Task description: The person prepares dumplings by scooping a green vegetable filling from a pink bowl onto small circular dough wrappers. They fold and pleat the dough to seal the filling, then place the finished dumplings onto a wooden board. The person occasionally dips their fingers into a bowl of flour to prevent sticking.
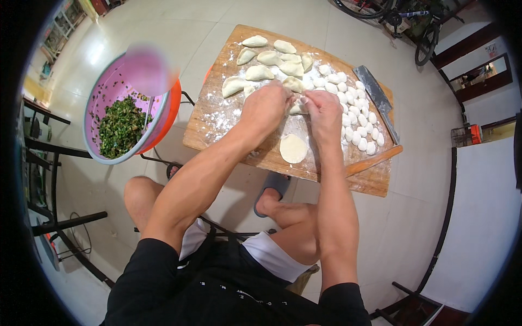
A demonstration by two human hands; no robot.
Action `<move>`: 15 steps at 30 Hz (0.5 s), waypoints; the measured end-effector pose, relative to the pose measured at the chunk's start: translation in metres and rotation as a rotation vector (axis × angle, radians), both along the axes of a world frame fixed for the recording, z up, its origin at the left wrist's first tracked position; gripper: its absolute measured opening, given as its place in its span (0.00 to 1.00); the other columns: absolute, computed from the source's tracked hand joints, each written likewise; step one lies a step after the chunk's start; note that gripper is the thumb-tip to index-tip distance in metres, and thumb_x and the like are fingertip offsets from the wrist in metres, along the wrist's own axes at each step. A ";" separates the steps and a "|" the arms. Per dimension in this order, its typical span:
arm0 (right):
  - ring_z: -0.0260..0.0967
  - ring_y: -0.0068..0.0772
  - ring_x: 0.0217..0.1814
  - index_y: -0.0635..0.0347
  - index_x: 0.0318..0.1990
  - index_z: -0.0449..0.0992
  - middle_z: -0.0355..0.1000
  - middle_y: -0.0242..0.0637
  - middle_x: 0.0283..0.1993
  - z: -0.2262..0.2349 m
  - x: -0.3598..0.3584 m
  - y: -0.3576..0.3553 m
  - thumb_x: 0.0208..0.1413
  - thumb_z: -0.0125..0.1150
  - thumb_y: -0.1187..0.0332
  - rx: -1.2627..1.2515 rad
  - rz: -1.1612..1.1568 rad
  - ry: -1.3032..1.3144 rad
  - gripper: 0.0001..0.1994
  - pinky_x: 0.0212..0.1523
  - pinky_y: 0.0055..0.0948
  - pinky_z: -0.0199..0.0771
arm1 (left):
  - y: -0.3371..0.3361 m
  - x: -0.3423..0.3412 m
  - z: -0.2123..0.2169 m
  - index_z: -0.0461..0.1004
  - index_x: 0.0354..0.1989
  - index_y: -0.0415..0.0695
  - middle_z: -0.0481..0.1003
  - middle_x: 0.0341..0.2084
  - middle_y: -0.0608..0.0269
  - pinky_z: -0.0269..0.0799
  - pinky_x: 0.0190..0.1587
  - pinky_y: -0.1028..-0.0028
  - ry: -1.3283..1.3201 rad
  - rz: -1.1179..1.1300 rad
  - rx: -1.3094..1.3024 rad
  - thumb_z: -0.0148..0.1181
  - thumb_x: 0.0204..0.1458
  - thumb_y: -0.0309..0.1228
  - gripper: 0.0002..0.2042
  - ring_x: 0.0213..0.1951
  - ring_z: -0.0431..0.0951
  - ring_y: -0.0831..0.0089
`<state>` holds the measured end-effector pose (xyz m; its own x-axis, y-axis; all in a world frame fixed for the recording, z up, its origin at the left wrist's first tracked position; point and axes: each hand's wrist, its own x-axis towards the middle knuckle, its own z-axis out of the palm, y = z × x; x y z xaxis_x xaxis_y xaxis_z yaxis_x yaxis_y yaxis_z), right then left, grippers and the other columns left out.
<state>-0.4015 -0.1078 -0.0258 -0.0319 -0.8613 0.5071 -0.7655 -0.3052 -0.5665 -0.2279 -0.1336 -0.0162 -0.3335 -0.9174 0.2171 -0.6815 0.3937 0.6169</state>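
Both my hands meet over the wooden board, with fingers closed on a pale dumpling [297, 108] between them. My left hand [266, 108] pinches its left side, and my right hand [324, 111] pinches the right; the fingers partly cover it. A flat round dough wrapper [293, 148] lies just nearer to me. Beyond my hands rest several folded dumplings [260, 73], dusted with flour. Many small dough pieces [356, 117] cluster to the right of my right hand. A rolling pin [375, 161] lies across the board's near right side.
The floured wooden board [217, 103] carries all the dough. A cleaver [376, 98] lies along its right side. To the left, a pink bowl [109, 81] holds chopped green filling [120, 127] and a spoon. A black metal frame [54, 190] stands far left; a bicycle [402, 22] is at the back right.
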 end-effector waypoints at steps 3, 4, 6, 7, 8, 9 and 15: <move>0.72 0.47 0.48 0.62 0.42 0.83 0.79 0.42 0.42 0.012 -0.010 0.010 0.54 0.62 0.71 0.055 -0.059 -0.007 0.10 0.54 0.40 0.69 | 0.017 0.006 0.009 0.80 0.42 0.40 0.77 0.37 0.49 0.74 0.43 0.56 0.107 0.084 -0.104 0.61 0.56 0.34 0.11 0.41 0.78 0.48; 0.72 0.48 0.48 0.62 0.42 0.83 0.78 0.43 0.42 0.017 -0.014 0.016 0.55 0.62 0.71 0.057 -0.078 -0.003 0.10 0.54 0.41 0.69 | 0.024 0.009 0.014 0.80 0.43 0.40 0.77 0.38 0.49 0.74 0.43 0.56 0.058 0.030 -0.031 0.61 0.57 0.34 0.11 0.41 0.78 0.48; 0.73 0.47 0.47 0.63 0.41 0.83 0.78 0.43 0.42 0.022 -0.019 0.028 0.54 0.62 0.73 0.078 -0.110 0.008 0.09 0.52 0.38 0.71 | 0.041 0.015 0.018 0.79 0.44 0.41 0.76 0.40 0.49 0.75 0.43 0.56 -0.039 -0.081 0.117 0.62 0.57 0.36 0.13 0.41 0.78 0.49; 0.73 0.47 0.46 0.64 0.40 0.83 0.78 0.43 0.41 0.026 -0.019 0.033 0.54 0.62 0.73 0.094 -0.128 -0.002 0.09 0.50 0.37 0.71 | 0.049 0.014 0.015 0.78 0.42 0.41 0.76 0.40 0.50 0.75 0.43 0.56 -0.067 -0.115 0.104 0.63 0.56 0.36 0.12 0.42 0.78 0.50; 0.74 0.46 0.44 0.64 0.40 0.83 0.78 0.43 0.40 0.029 -0.019 0.038 0.53 0.63 0.73 0.109 -0.146 -0.012 0.08 0.49 0.36 0.72 | 0.055 0.012 0.014 0.78 0.40 0.41 0.76 0.39 0.50 0.75 0.43 0.56 -0.101 -0.111 0.135 0.63 0.55 0.36 0.11 0.42 0.78 0.50; 0.74 0.45 0.42 0.65 0.39 0.83 0.78 0.44 0.39 0.033 -0.018 0.043 0.53 0.63 0.73 0.183 -0.180 -0.077 0.08 0.47 0.36 0.73 | 0.061 0.007 0.015 0.77 0.38 0.41 0.76 0.39 0.51 0.75 0.43 0.56 -0.135 -0.108 0.167 0.63 0.55 0.36 0.11 0.41 0.78 0.50; 0.73 0.38 0.29 0.67 0.33 0.82 0.77 0.46 0.28 0.042 -0.013 0.053 0.51 0.68 0.69 0.321 -0.292 -0.270 0.08 0.36 0.33 0.72 | 0.063 -0.002 0.010 0.75 0.34 0.40 0.77 0.37 0.51 0.74 0.42 0.56 -0.146 -0.115 0.182 0.62 0.54 0.32 0.08 0.41 0.78 0.49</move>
